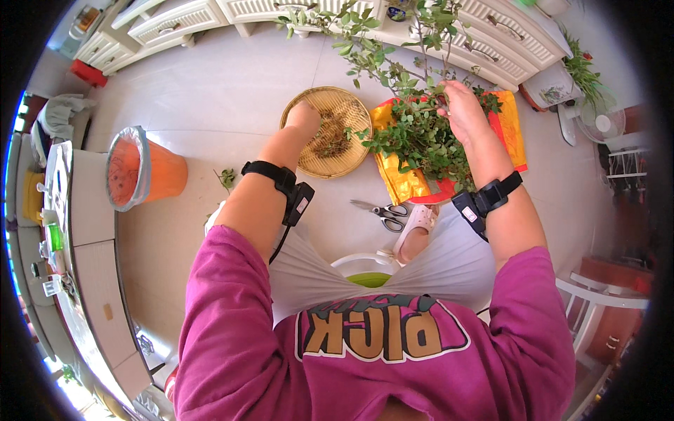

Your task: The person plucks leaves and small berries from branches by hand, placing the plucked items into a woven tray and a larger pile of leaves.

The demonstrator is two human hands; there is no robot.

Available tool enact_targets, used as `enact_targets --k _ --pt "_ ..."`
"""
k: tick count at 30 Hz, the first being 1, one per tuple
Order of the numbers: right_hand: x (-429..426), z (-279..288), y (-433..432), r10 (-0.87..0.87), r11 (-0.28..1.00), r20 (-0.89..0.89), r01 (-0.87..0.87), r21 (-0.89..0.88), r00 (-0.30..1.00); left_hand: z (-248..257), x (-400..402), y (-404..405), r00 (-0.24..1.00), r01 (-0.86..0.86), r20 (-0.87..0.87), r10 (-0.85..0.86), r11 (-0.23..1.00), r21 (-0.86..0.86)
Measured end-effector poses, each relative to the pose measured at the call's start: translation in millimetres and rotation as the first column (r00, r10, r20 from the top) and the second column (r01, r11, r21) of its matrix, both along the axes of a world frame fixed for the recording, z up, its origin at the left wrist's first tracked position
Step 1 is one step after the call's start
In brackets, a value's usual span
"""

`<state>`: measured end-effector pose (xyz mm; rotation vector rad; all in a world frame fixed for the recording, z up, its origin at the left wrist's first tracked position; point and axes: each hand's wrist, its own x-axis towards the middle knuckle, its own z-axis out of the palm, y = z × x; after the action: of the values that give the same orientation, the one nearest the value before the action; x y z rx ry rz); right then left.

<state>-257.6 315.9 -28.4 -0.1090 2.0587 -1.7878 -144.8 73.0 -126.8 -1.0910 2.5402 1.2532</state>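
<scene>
My left hand (305,117) is over the left side of a round woven bamboo tray (359,159). Its fingers are turned away, so I cannot see what is between them. Small brownish-green plant bits (330,138) lie scattered in the tray. To the right, my right hand (462,108) grips a long leafy branch (397,71), which reaches up and away towards the drawers. Beneath that hand a heap of cut green branches (429,139) rests on a yellow and red plastic bag (396,173) spread on the floor.
Scissors with dark handles (383,212) lie on the floor near my foot (416,237). An orange lined waste bin (167,171) stands left, with a fallen leafy sprig (226,178) nearby. White drawers (179,23) run along the far side; a fan (603,123) is at right.
</scene>
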Motion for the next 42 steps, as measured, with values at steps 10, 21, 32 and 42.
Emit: enact_targets --k 10,21,32,42 --pt "-2 -2 -8 0.037 0.990 0.148 -0.015 -0.144 0.988 -29 -10 7 0.976 -0.091 -0.219 0.003 0.917 -0.389" --pt "4 -8 -22 0.126 0.968 0.213 -0.073 -0.242 0.969 12 -5 8 0.965 -0.123 -0.250 0.080 0.979 -0.164" --pt "18 -15 -45 0.180 0.957 0.199 -0.124 -0.263 0.963 78 -5 70 0.847 0.301 -0.518 -0.121 0.912 0.280" --pt "27 -21 -54 0.215 0.956 0.146 -0.178 -0.232 0.965 81 -2 74 0.844 0.239 -0.529 -0.082 0.942 0.236"
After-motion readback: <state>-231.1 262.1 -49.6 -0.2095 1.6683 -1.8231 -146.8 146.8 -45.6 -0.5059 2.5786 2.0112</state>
